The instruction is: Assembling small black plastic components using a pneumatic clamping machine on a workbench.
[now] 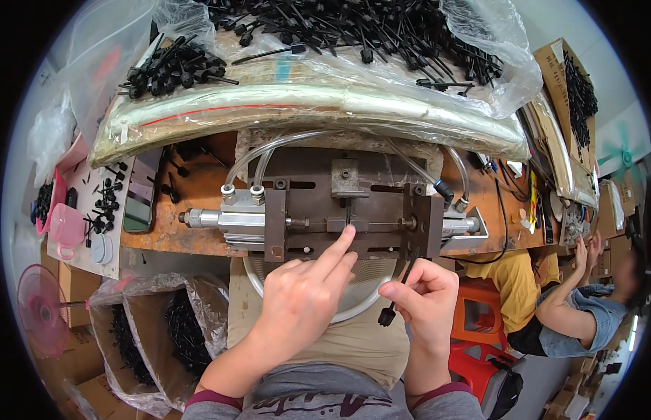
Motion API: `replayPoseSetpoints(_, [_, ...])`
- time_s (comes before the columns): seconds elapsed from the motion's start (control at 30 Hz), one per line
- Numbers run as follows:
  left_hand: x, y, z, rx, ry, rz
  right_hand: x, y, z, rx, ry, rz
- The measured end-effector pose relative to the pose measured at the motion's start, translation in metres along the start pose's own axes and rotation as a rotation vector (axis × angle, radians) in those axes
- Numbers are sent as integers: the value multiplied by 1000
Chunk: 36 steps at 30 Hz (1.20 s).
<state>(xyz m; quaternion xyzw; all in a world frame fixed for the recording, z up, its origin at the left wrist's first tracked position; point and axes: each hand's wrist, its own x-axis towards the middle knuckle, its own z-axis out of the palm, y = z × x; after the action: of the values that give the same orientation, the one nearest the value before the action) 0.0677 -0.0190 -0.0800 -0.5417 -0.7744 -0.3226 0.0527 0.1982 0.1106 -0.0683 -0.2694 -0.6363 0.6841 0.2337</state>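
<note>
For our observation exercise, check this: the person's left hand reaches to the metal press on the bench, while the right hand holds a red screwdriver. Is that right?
Not quite. The left hand does reach to the metal press, but the head view shows the right hand pinching a thin black plastic part, not a red screwdriver.

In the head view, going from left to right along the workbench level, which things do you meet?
Pink fan → pink cup → dark phone → metal cylinder → left hand → right hand holding a black part → seated person's raised hands.
</note>
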Motion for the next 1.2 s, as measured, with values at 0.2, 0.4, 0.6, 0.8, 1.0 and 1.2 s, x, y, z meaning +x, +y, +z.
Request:
replayPoseSetpoints(0.2, [-15, 16, -21, -504, 57, 131, 0, 0, 11, 143, 22, 49])
replayPoseSetpoints(0.4, [-22, 13, -18, -420, 42, 143, 2, 5, 17, 259, -67, 50])
replayPoseSetpoints(0.6, [-28, 11, -17, -459, 93, 145, 11, 6, 11, 297, -157, 28])
replayPoseSetpoints(0.8, [-31, 9, -17, -443, 75, 208, 11, 3, 14, 307, -123, 15])
replayPoseSetpoints(1.0, [-41, 15, -25, -494, 60, 187, 11, 5, 18, 202, 23, -95])
replayPoseSetpoints(1.2, [-43, 11, -24, -423, 85, 178, 3, 3, 27, 287, -82, -28])
